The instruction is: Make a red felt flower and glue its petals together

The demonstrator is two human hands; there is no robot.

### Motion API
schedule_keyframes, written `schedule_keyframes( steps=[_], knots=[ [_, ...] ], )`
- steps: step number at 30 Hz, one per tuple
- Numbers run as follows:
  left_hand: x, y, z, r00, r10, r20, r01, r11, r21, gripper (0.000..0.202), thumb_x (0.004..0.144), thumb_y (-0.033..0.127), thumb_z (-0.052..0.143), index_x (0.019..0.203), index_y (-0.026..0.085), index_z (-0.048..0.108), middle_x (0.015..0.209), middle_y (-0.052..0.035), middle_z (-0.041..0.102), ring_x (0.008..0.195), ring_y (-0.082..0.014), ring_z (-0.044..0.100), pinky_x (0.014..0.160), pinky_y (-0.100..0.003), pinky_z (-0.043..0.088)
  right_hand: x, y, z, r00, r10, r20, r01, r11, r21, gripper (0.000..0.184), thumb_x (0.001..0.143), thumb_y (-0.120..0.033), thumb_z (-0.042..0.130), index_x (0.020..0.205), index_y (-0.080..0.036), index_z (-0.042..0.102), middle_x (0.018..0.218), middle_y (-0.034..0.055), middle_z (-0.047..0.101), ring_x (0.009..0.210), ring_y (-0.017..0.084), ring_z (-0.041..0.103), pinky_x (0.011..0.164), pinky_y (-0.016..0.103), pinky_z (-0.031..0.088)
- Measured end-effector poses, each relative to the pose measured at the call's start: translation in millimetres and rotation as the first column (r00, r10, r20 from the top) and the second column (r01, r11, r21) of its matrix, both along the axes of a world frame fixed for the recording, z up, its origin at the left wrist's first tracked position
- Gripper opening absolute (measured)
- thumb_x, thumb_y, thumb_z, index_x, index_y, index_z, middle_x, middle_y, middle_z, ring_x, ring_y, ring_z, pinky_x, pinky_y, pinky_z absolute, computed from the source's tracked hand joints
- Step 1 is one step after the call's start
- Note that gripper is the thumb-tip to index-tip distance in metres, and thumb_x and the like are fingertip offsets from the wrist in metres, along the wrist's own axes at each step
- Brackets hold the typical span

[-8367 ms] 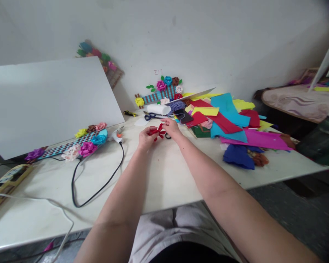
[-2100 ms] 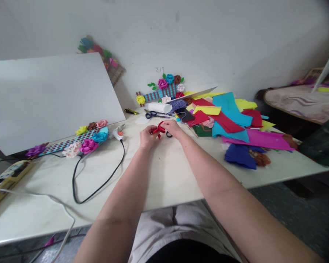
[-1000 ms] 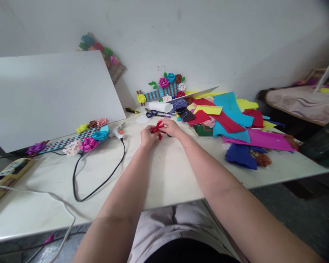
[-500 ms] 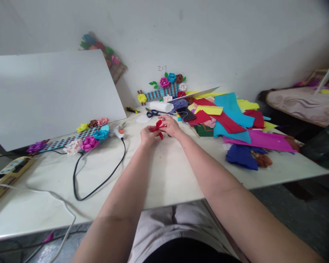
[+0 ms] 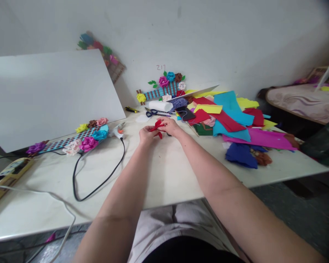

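Both hands meet above the middle of the white table (image 5: 170, 171), around a small red paper flower (image 5: 158, 125) with several pointed petals. My left hand (image 5: 147, 136) pinches it from the left side. From the right, my right hand (image 5: 168, 126) has its fingertips closed on the petals. Parts of the flower are hidden behind the fingers. Just beyond the hands lie dark-handled scissors (image 5: 151, 113) and a white roll (image 5: 160, 106).
To the left are a glue gun (image 5: 117, 130) with a looping black cord (image 5: 74, 179), a flower-covered woven panel (image 5: 82, 140) and a power strip (image 5: 13, 171). Coloured paper sheets (image 5: 230, 109) pile up on the right. A white board (image 5: 52, 95) leans at the back left.
The hands stay in nearly the same place, still holding the red flower; its petals have turned slightly between the fingers. The view has shifted a little.
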State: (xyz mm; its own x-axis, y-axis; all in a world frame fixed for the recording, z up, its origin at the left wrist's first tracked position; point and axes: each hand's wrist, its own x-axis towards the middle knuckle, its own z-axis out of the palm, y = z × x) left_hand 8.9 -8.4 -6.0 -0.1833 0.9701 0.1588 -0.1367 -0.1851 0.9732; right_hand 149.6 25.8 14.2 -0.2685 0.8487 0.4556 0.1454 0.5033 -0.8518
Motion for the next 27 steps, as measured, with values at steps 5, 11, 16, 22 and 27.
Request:
schedule_keyframes(
  steps=[5,11,16,22,27],
  knots=[
    [0,-5,5.9,0.993,-0.035,0.111,0.04,0.998,-0.042,0.03,0.05,0.013,0.081,0.073,0.011,0.063,0.067,-0.0035,0.067,0.063,-0.0155,0.065,0.072,-0.032,0.055,1,-8,6.6,0.99,0.015,-0.139,-0.043,0.979,-0.198,0.012,0.071,-0.022,0.063,0.074,-0.017,0.073,0.111,0.0067,0.068,0.099,0.02,0.063,0.092,0.036,0.048],
    [1,-6,5.9,0.984,-0.068,0.162,0.078,0.995,-0.06,0.032,0.047,0.011,0.084,0.068,0.012,0.061,0.064,-0.0026,0.066,0.059,-0.0141,0.063,0.069,-0.031,0.054,9,-7,9.2,0.995,-0.012,-0.102,-0.006,0.983,-0.181,0.014,0.071,-0.021,0.06,0.07,-0.017,0.073,0.093,0.0042,0.072,0.096,0.02,0.064,0.094,0.035,0.047],
    [0,-6,2.4,0.989,-0.08,0.127,0.087,0.995,-0.049,0.036,0.045,0.017,0.086,0.072,0.012,0.063,0.066,-0.0032,0.067,0.06,-0.0145,0.063,0.07,-0.03,0.054,5,0,4.6,0.976,-0.147,0.161,0.14,0.989,0.054,0.01,0.062,-0.013,0.065,0.066,-0.018,0.072,0.106,0.006,0.07,0.106,0.023,0.062,0.099,0.037,0.044],
    [-1,-4,-0.4,0.994,-0.074,0.078,0.075,0.997,-0.017,0.042,0.043,0.021,0.085,0.078,0.012,0.064,0.071,-0.0037,0.069,0.066,-0.0167,0.066,0.073,-0.032,0.054,3,7,-1.1,0.93,-0.251,0.268,0.204,0.96,0.193,0.013,0.066,-0.013,0.065,0.071,-0.021,0.073,0.115,0.0042,0.068,0.108,0.023,0.061,0.097,0.039,0.047],
    [0,-2,-2.0,0.999,-0.038,-0.037,0.039,0.999,0.01,0.038,0.046,0.02,0.083,0.079,0.013,0.066,0.071,-0.0032,0.068,0.065,-0.0161,0.066,0.072,-0.031,0.053,3,7,-0.7,0.91,-0.275,0.31,0.231,0.958,0.171,0.01,0.067,-0.012,0.066,0.065,-0.02,0.071,0.112,0.0049,0.067,0.105,0.024,0.061,0.099,0.04,0.045]
  ],
)
